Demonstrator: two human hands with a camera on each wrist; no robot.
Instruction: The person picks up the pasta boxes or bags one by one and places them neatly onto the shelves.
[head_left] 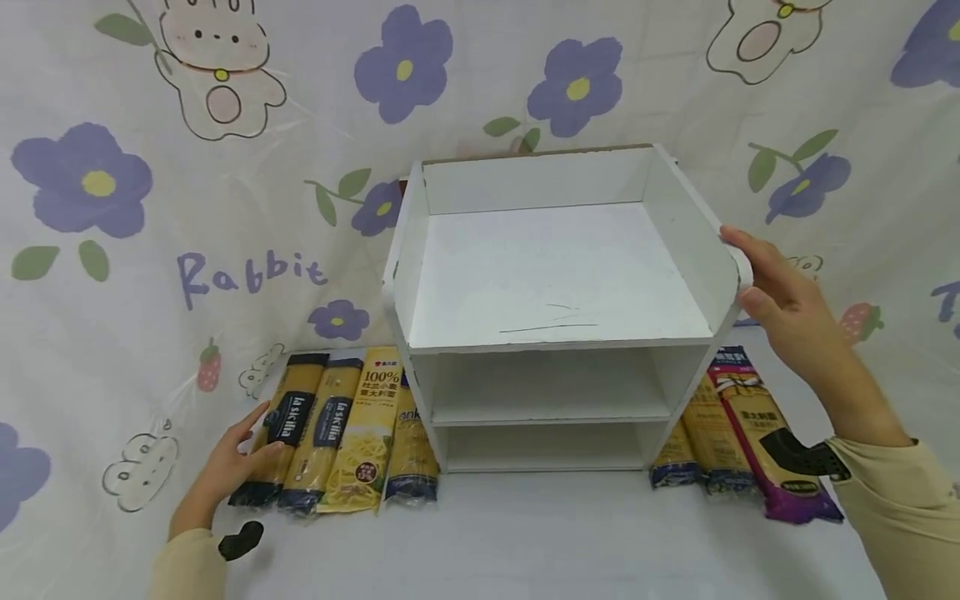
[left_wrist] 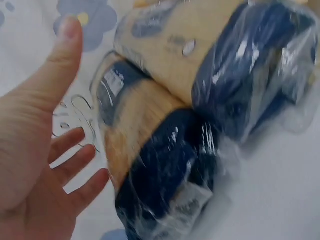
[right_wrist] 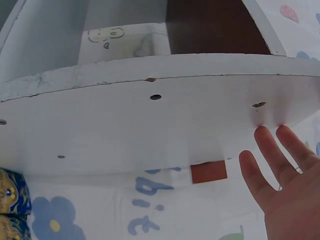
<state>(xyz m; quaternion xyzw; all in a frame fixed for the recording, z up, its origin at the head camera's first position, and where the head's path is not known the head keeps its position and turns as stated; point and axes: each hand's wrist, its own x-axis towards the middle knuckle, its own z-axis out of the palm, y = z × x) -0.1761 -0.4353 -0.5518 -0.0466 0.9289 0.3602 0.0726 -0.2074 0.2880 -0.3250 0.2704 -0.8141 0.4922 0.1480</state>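
Observation:
My left hand (head_left: 228, 458) is beside the leftmost pasta pack (head_left: 292, 417), which has a dark label and dark blue ends. In the left wrist view the thumb and fingers are spread apart and hold nothing. A second pasta pack (left_wrist: 175, 55) lies against the first. At the right, my right hand (head_left: 795, 312) touches the side panel of a white wooden shelf unit (head_left: 562, 275) near its rounded upper front corner. The right wrist view has straight fingers (right_wrist: 270, 155) at the panel's outer face; the thumb is hidden there.
A yellow pasta pack (head_left: 367, 442) and another pack (head_left: 414, 458) lie left of the shelf unit. Several more packs, including a purple-ended one (head_left: 776, 442), lie on its right. Behind hangs a cloth (head_left: 480, 50) printed with flowers and rabbits.

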